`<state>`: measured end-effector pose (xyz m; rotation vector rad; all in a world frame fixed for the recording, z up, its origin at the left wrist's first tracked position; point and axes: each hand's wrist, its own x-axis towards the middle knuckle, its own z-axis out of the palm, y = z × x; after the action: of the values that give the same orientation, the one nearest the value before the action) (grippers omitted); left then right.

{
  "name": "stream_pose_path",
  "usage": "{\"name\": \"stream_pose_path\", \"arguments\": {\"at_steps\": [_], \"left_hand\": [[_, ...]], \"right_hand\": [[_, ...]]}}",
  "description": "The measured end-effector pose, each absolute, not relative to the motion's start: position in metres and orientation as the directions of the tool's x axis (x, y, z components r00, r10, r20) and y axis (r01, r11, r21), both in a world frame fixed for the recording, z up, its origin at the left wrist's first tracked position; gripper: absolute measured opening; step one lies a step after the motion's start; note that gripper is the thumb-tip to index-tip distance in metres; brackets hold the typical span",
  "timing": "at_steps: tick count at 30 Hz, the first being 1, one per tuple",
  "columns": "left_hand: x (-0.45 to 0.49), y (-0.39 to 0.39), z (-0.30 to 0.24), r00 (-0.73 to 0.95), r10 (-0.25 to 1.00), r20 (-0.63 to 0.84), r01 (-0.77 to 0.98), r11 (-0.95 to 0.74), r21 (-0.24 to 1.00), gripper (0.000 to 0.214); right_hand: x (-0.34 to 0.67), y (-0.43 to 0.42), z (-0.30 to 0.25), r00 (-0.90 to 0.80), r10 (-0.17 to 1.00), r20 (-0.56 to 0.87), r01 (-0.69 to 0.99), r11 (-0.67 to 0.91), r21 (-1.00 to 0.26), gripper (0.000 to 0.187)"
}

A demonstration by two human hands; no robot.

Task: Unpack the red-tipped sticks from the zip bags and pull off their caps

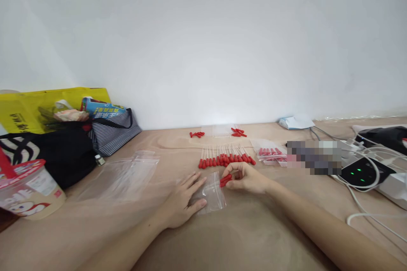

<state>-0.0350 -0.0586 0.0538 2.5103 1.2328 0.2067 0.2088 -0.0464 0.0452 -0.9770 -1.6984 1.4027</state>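
Observation:
My left hand (182, 203) lies flat with fingers spread, pressing a small clear zip bag (211, 203) to the table. My right hand (243, 178) pinches a few red-tipped sticks (225, 180) at the bag's right edge. Only their red ends show clearly; whether their other ends are inside the bag, I cannot tell. Just beyond the hands lies a row of red-tipped white sticks (219, 160), red ends toward me. Farther back are two small heaps of red pieces, a left heap (197, 134) and a right heap (238, 132).
Flat clear bags (117, 178) lie on the left, near a lidded drink cup (34, 190) and a striped bag (112, 131). Filled bags with red pieces (271, 152) lie right of the row. White cables (352, 194) and a black device (362, 173) occupy the right side.

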Motion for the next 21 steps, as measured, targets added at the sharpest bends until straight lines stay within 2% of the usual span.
{"name": "stream_pose_path", "arguments": {"at_steps": [4,8,11,14,17,19,21], "left_hand": [[-0.034,-0.059,0.057,0.614,0.788,-0.042,0.751,-0.567,0.339,0.057],[-0.033,-0.059,0.058,0.629,0.774,-0.077,0.754,-0.584,0.301,0.053],[-0.034,-0.058,0.058,0.632,0.769,-0.091,0.756,-0.587,0.290,0.049],[-0.034,-0.059,0.058,0.635,0.769,-0.071,0.753,-0.596,0.278,0.049],[-0.036,-0.058,0.054,0.636,0.771,-0.023,0.747,-0.608,0.269,0.047],[-0.036,-0.057,0.051,0.612,0.791,0.024,0.752,-0.591,0.293,0.043],[-0.037,-0.054,0.047,0.560,0.823,0.097,0.754,-0.555,0.352,0.039]], "right_hand": [[0.231,-0.035,0.060,-0.398,0.917,0.026,0.020,0.037,-0.999,0.027],[0.253,-0.026,0.072,-0.183,0.981,0.062,-0.024,0.058,-0.998,0.028],[0.257,-0.020,0.077,-0.026,0.985,0.171,-0.022,0.171,-0.985,0.029],[0.246,-0.012,0.076,0.068,0.924,0.377,0.064,0.373,-0.926,0.029],[0.226,-0.004,0.067,0.100,0.770,0.630,0.312,0.577,-0.755,0.022],[0.212,0.001,0.058,-0.032,0.653,0.756,0.529,0.653,-0.542,0.021],[0.201,0.004,0.048,-0.235,0.562,0.793,0.674,0.682,-0.284,0.027]]}}
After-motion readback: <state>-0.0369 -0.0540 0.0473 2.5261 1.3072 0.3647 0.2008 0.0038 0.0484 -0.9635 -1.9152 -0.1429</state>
